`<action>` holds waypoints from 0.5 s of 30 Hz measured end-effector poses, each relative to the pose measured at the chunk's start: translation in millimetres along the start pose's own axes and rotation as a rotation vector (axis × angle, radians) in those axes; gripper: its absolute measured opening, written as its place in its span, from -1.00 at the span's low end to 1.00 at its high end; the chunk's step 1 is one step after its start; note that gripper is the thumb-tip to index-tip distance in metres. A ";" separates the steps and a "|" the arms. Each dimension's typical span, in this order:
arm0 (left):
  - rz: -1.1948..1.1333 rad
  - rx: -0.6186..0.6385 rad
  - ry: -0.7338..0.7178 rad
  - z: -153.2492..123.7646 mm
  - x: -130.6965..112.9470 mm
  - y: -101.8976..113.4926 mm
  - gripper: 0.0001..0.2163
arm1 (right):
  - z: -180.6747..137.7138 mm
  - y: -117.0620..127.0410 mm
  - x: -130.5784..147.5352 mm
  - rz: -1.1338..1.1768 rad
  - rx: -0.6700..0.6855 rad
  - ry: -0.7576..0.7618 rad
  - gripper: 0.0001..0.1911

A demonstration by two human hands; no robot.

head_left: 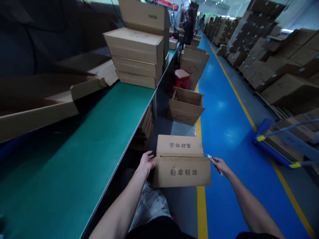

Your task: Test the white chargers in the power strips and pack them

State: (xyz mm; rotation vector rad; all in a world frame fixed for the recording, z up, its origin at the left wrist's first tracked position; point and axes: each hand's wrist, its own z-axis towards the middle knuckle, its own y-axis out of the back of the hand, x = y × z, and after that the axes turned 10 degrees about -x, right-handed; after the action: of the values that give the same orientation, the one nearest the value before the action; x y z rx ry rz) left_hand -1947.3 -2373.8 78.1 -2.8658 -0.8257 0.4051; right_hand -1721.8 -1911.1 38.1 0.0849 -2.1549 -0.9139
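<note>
The carton (pixel 183 181) is placed low in front of the wearer, to the right of the table (pixel 104 132), above the grey floor and the yellow line (pixel 202 212). Two printed panels are shown on it, a far one with its characters seen upside down and a near one with its characters upright; they are divided by a seam.

The carton's left edge is touched by the left hand (pixel 147 162), whose fingers are loosely bent; whether the carton is gripped by it cannot be told. In the right hand (pixel 222 166) a knife (pixel 216 164) is clasped, its tip pointed at the carton's right edge, near the seam. Whether the edge is met by the tip cannot be told.

Beyond the carton, an open box (pixel 185 108) is set on the floor, with a red stool (pixel 181 81) farther off. On the table, boxes (pixel 136 49) are stacked at the far end, and an open tray (pixel 37 114) is seen on the left. Flat cardboard (pixel 144 127) is kept beneath the table. On the right, a blue cart (pixel 265 131) is loaded with boxes, and tall stacks (pixel 281 63) are lined up behind it. Far off, beside the table, a person (pixel 188 28) is seen.
</note>
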 end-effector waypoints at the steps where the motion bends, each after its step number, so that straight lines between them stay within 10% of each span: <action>1: -0.004 0.006 0.000 -2.4 -0.5 0.2 -0.50 | 1.5 -3.8 3.0 0.011 -0.021 0.001 -0.34; 9: 0.120 0.235 -0.163 -24.8 -14.9 -20.4 -0.87 | -10.3 -19.0 30.5 0.020 -0.116 0.022 -0.52; 15: 0.390 0.314 -0.465 -52.1 -18.1 -33.1 -0.71 | -48.6 5.9 69.3 -0.042 -0.291 0.195 -0.33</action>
State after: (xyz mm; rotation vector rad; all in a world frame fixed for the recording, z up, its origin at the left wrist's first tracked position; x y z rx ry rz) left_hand -1963.4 -2358.4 138.4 -2.6496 -0.2059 1.1626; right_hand -1735.4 -1958.4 107.2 0.0717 -1.8288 -1.1833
